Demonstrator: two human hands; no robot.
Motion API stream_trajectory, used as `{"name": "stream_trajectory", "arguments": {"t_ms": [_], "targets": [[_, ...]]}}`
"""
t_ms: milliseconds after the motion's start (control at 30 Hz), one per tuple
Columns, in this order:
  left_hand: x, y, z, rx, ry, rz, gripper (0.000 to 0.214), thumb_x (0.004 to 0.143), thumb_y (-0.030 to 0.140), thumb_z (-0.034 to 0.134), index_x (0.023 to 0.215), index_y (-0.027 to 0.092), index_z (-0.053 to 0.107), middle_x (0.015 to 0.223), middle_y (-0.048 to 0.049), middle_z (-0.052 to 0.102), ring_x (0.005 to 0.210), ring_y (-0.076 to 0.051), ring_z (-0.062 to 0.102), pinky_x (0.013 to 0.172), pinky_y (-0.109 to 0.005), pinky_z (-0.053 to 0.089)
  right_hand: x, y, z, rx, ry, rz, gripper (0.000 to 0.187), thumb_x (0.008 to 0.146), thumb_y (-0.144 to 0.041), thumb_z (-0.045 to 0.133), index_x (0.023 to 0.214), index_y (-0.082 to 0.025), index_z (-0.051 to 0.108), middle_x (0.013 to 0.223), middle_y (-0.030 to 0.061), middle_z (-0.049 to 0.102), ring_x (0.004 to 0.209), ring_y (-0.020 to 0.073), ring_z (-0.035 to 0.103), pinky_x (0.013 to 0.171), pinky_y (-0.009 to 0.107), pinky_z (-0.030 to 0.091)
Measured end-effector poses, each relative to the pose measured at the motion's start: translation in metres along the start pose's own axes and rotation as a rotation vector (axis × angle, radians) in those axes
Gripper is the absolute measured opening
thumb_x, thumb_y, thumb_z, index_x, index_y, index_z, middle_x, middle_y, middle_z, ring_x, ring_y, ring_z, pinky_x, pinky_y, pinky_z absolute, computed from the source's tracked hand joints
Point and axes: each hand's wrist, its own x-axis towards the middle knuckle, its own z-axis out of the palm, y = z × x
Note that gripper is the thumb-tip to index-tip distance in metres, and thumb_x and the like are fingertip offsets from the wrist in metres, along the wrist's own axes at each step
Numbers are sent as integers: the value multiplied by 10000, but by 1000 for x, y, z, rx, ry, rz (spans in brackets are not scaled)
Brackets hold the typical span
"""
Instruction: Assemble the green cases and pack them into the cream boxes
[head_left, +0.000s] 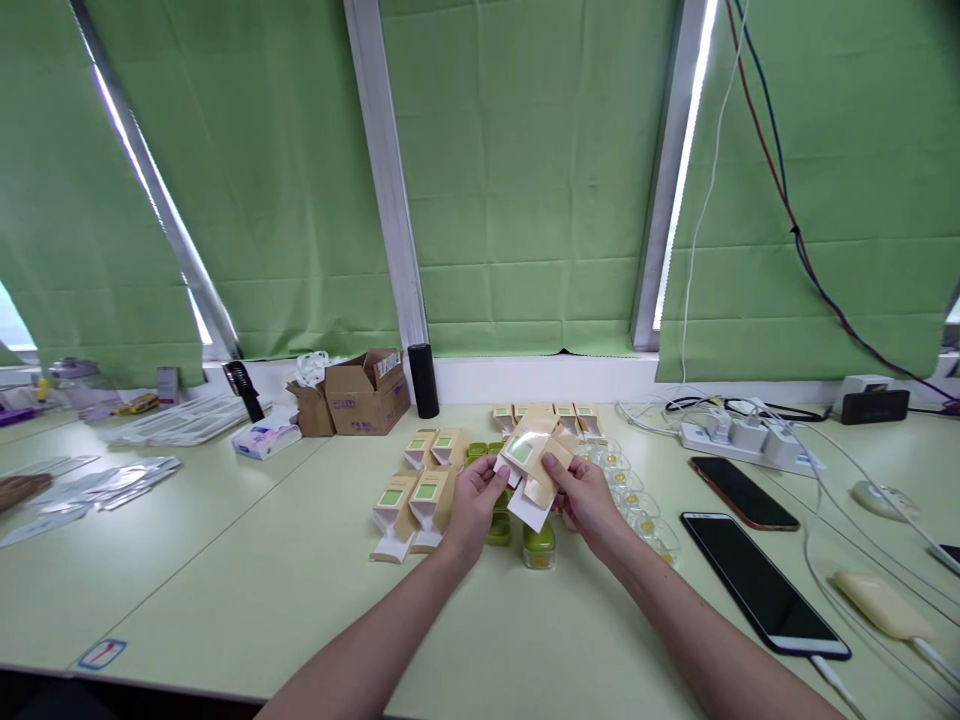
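Above the middle of the table, both my hands hold a small tan cardboard box with a green square on its face and white flaps hanging out. My left hand pinches its left edge; my right hand grips the right side, thumb on top. Whether the tan layers are one box or two, I cannot tell. Just below stands a small clear case with a green lid. More green cases sit partly hidden behind my hands. Similar tan boxes stand to the left, with others behind.
Several clear cases with yellow centres line the right. Beyond them lie two phones, a power strip and loose cables. A brown carton and black cylinder stand at the back. Another person's hand is at far left.
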Motion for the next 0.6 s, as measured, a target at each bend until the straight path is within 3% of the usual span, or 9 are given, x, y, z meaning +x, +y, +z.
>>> {"name": "stream_trajectory", "arguments": {"t_ms": [133,300,400,600], "targets": [[-1,4,2,-132,-32,-87,398,760,439,878,982,140,738,942,-92,773,848,-199,714,802,-311,567,0,0,-1,29,19,17,570,609,-614,939,905,-164,753,818,99,804,634,227,720,548,318,559],[-4,6,2,-117,-79,-66,402,783,488,859,955,147,732,914,-77,761,825,-187,702,793,-302,562,-2,-1,0,80,39,10,552,591,-554,968,927,-161,772,858,108,822,698,259,764,638,362,617],[-2,5,1,-43,-63,-43,417,846,562,787,868,153,707,825,-55,729,749,-169,678,718,-279,549,-1,3,-2,57,30,-16,538,603,-552,964,917,-159,775,853,109,822,715,266,768,629,358,613],[5,4,-3,94,-9,-42,436,775,559,849,870,163,693,798,-54,734,694,-175,681,661,-282,555,4,10,-5,-84,21,-62,532,655,-620,910,887,-164,766,692,69,766,565,211,669,476,294,495]]}}
